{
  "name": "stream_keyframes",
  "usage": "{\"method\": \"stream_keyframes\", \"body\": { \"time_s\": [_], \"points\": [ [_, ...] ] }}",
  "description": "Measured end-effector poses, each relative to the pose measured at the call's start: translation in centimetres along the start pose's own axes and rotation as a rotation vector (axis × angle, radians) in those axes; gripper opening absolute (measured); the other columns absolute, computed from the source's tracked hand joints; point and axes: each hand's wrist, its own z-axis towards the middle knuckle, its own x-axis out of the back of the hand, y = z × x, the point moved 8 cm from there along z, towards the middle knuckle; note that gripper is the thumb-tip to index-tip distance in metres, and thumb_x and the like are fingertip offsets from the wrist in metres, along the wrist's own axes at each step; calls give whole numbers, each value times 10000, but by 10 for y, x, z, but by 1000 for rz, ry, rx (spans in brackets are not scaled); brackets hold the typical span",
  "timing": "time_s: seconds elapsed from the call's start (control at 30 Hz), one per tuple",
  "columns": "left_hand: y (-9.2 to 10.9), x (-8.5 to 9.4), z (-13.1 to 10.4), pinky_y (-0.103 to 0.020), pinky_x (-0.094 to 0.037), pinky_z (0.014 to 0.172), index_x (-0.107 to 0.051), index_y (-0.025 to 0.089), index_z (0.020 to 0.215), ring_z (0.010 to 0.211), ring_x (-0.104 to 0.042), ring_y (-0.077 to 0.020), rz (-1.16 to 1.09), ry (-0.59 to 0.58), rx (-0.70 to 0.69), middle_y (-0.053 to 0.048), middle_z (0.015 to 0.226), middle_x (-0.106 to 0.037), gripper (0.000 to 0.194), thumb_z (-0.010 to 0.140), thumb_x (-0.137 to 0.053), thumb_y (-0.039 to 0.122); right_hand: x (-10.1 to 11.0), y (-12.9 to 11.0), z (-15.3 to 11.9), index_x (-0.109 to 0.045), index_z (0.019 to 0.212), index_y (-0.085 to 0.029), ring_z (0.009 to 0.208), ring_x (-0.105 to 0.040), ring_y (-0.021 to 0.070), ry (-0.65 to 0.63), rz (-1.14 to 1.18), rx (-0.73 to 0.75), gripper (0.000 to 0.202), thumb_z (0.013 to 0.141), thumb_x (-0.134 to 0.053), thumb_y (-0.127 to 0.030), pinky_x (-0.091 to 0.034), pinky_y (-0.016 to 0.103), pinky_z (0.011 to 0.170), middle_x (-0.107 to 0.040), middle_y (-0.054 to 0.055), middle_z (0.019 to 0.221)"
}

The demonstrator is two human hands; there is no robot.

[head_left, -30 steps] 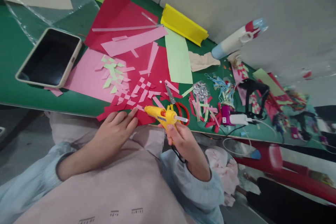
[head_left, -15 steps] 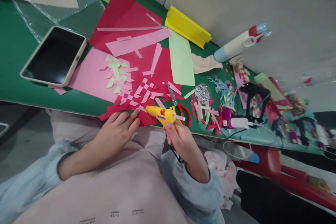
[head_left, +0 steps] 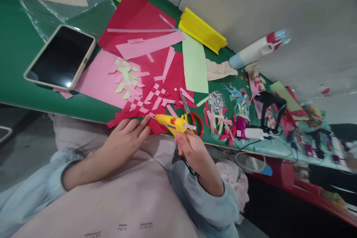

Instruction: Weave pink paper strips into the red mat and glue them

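1. Yellow glue gun [head_left: 170, 123] gripped in the right hand [head_left: 192, 148], right at the near edge of the green desk [head_left: 16, 78].
2. Lower part of the gun's grip hidden inside the closed fingers; tiny tip hard to make out against the red paper.
3. Gun lying almost flat, nose aimed left, with an orange bit on top and a pale stick poking out the back.
4. Nose just beside the left hand [head_left: 125, 142], close to its first finger.
5. Left hand open and flat, fingers spread a little, pressing on the red woven paper [head_left: 147, 100] at the near edge.
6. Woven piece made of red and pink strips in a checker look, edges ragged.
7. Red-handled scissors [head_left: 192, 117] just behind the gun, partly covered by it.
8. Tablet [head_left: 60, 57] with a dark screen well apart, toward the left end of the desk.
9. Far right end of the desk blurry, small things there too mixed up to tell.
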Motion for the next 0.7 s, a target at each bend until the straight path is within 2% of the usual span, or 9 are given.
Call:
{"method": "stream_keyframes", "body": {
  "time_s": [0.17,0.37,0.57,0.7],
  "points": [
    [0,-2,1,-416,-447,761,-663,169,1070,915,-565,-282,4,-30,18,-155,1454,-587,223,866,-571,167,2,-1,0,-593,887,-222,507,-547,167,4,-32,4,452,992,-376,-604,-419,298,573,-533,-20,541],
    [3,-1,1,-415,-470,773,-663,136,1062,929,-567,-290,101,-13,-17,-170,1451,-588,239,833,-618,190,3,-4,-1,-610,926,-221,505,-546,171,-1,-40,23,461,993,-371,-610,-415,299,581,-514,-28,522],
    [3,1,2,-416,-480,758,-661,140,1063,926,-579,-289,98,-11,-12,-170,1448,-590,236,835,-599,148,5,1,-2,-569,841,-221,511,-544,160,6,-11,12,466,992,-378,-619,-408,292,586,-521,-28,522],
    [-1,0,-1,-431,-491,815,-663,141,1052,993,-593,-300,45,15,0,-159,1418,-616,206,861,-587,142,3,2,-1,-600,931,-209,529,-555,161,-14,12,15,467,994,-379,-616,-419,293,610,-525,-32,538]
  ]
}}
